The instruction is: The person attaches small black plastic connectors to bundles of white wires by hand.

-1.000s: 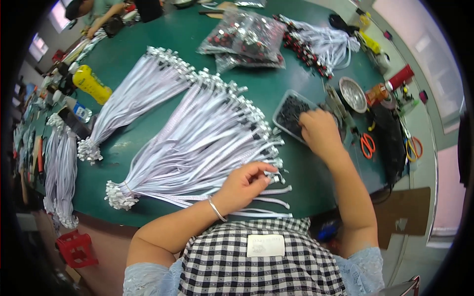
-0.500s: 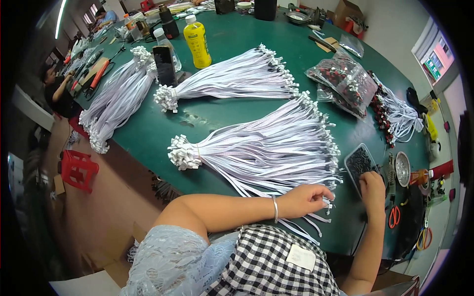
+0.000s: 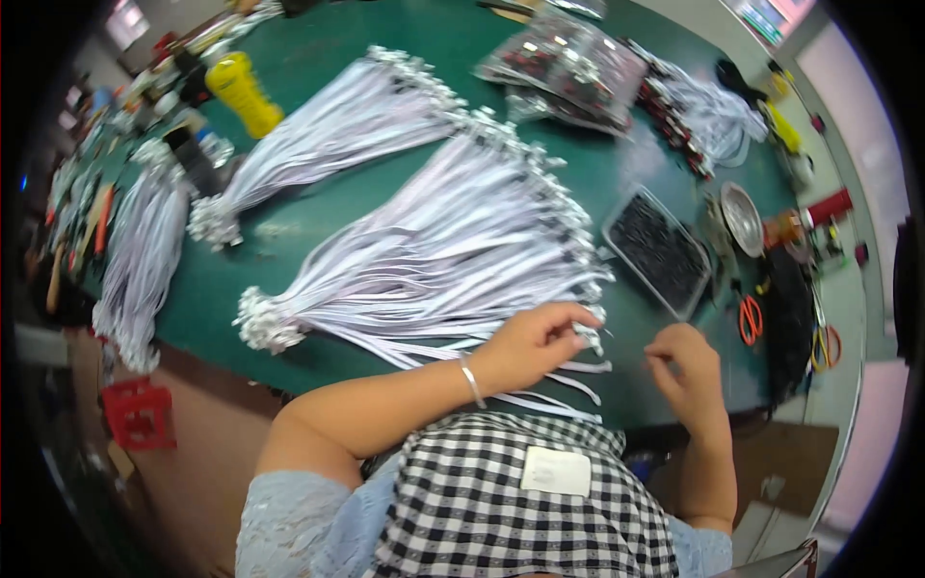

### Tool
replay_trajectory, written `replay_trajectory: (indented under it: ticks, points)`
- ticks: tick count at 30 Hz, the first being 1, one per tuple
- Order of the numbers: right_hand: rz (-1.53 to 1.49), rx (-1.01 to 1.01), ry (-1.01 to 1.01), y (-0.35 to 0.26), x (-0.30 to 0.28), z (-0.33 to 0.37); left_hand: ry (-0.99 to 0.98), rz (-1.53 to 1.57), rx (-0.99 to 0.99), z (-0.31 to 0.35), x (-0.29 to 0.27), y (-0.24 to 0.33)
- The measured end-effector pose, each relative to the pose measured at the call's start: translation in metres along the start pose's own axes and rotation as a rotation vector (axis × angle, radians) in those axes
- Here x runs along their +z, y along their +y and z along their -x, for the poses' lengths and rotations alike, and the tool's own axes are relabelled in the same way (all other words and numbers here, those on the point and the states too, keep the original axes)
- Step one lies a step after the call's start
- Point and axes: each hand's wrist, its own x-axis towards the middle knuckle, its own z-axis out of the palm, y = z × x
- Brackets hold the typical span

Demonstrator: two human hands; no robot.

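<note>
A large bundle of flat white cables (image 3: 434,231) is fanned out before me, its gathered end at the left and its loose, small-tipped ends toward the right. My left hand (image 3: 540,347) is closed at the near edge of the fan, finger and thumb at the tip of one white cable. To the right, my right hand (image 3: 686,371) hovers over the table edge, fingers pinched together; whatever sits between them is too small to make out. Just beyond that hand lies a clear plastic tray (image 3: 631,265) of small black parts.
A second cable bundle (image 3: 328,135) lies behind, a third (image 3: 145,250) at the left edge. Bags of red and black parts (image 3: 568,67) sit at the back. Scissors with orange handles (image 3: 750,320) and a metal dish (image 3: 741,220) are at right. A yellow bottle (image 3: 243,94) leans in view, far left.
My right hand has come out of the tray of black parts and moved nearer to me, toward my left hand. The whole view has turned and shifted; my left hand stays by the cable ends.
</note>
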Motion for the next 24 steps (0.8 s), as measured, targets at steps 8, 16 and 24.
replay_trajectory:
  ticks: [8,16,24]
  points:
    - [-0.64,0.311,0.135,0.011,0.038,0.035,-0.031,-0.029,-0.053,-0.001,-0.001,0.01]
    - [0.243,0.039,0.154,0.02,0.041,0.051,-0.019,-0.174,-0.107,0.005,0.003,0.012]
    - [0.062,0.115,0.177,0.007,0.033,0.037,-0.042,-0.196,-0.096,0.006,0.001,0.014]
